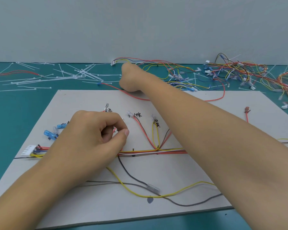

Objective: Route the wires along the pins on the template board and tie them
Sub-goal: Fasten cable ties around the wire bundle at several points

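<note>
Wires ran bundled between pins mid template board. I logged left hand pinching a red lead, probably seating it at its mark; right hand reached to the far edge, fingers hidden, grip unreadable.

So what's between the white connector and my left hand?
Short red and yellow wires run from the connector under the left hand, seen in the head view.

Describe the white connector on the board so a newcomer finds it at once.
Start at the grey board. Near its left edge, beside the left hand, lies the white connector. Unlike the blue terminals above it, it is a wide white block with several wires.
</note>
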{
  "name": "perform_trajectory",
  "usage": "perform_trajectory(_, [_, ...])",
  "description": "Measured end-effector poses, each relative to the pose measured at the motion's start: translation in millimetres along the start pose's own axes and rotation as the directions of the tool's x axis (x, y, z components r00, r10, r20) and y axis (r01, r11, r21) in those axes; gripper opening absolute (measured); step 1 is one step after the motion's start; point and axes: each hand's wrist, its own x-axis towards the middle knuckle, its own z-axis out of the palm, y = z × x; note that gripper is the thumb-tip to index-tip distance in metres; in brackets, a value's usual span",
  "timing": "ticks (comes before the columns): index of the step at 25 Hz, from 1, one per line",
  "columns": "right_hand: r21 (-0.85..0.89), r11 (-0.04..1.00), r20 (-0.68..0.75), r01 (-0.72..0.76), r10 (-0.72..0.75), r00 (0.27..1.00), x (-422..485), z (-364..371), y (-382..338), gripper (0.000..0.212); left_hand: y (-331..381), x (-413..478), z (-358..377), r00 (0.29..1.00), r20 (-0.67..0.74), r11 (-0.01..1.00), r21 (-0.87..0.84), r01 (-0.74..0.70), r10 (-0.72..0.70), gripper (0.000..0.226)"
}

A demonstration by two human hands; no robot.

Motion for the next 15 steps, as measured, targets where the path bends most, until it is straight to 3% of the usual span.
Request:
perform_trajectory(4, [0.364, 0.928, -0.162, -0.082, 0.15, 0.975, 11, -9, 3, 0.032, -1, -1, 0, 1.0, -0.001, 1.0, -0.023, -0.007, 0.007, 0.014])
perform_trajectory(6, [0.586, 0.808, -0.24, -0.059, 0.243, 0.94, 12, -26, -1, 0.028, -2, 0, 0, 1.0, 0.0, 1.0, -0.021, -0.009, 0.009, 0.015])
perform_trajectory(8, [0.789, 0.614, -0.26, 0.022, 0.301, 0.918, 2, -44, -8, 0.027, -3, 0, 0, 1.0, -0.012, 1.0, -0.019, -0.008, 0.008, 0.016])
perform_trajectory(11, [0.958, 0.279, -0.137, 0.067, 0.24, 0.961, -43, -55, -19, 0.021, -5, 1, -2, 0.999, -0.043, 1.0, -0.025, -0.009, 0.008, 0.016])
perform_trajectory(15, [0.993, 0.113, -0.037, 0.029, 0.068, 0.997, -128, -55, -18, 0.013, -11, 4, -9, 0.991, -0.136, 0.999, -0.04, 0.002, -0.008, 0.011])
